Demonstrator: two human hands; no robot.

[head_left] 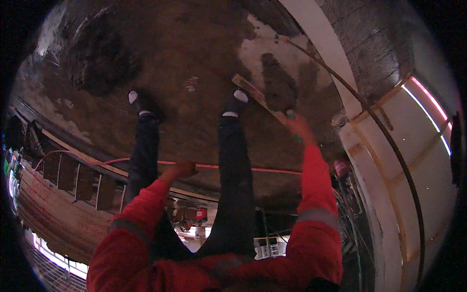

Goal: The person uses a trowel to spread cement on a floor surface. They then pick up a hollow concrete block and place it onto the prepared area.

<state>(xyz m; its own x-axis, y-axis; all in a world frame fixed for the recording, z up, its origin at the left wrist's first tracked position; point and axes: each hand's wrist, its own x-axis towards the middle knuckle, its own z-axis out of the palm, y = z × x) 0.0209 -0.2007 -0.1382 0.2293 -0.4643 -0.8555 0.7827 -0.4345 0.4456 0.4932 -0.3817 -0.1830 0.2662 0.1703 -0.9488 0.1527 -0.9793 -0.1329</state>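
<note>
My right hand (299,127), in a red sleeve, is closed round a green handle (291,115). Beside that hand starts a long, narrow wooden board (258,95), which slants over the floor to my right shoe (239,96); whether it is joined to the handle I cannot tell. My left hand (182,170) hangs between my legs with its fingers curled in, and nothing shows in it. A thin pinkish-red hose (272,170) passes behind that hand. Under me is a brown, damp-looking floor (189,121) with a paler patch (255,53) near the board.
A dark heap (102,53) lies ahead on the left. On the right, a long dark hose (384,131) bends past a pale wall panel (389,170). A red container (342,168) stands near my right forearm. Brickwork (63,204) with wooden uprights runs along the left.
</note>
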